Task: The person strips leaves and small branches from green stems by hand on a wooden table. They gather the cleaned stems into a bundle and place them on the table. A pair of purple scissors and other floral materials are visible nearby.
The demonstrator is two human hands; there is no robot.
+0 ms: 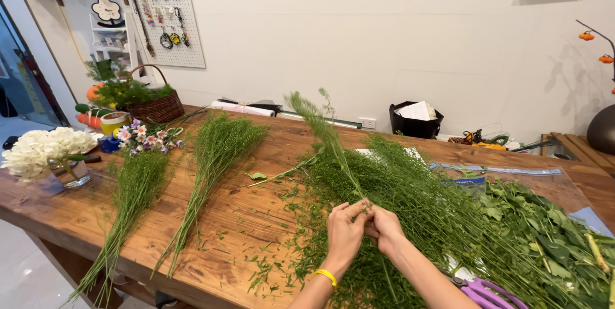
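While two sorted bundles (192, 181) already lie on the wooden table (250, 219), the left hand (346, 229) and right hand (384, 227) pinch one feathery stem (327, 136) together, apparently stripping it, above the large unsorted pile (423, 206).

A thin green stem (328, 134) with fine feathery foliage stands nearly upright, leaning slightly left, its wispy tip rising above the heap behind it. Its lower part is pinched between the fingers of the left hand (346, 229) and the right hand (386, 227), which meet just above a loose pile of similar greenery (410, 200) spread over the wooden worktop (237, 216). Small green clippings lie scattered on the wood around the pile
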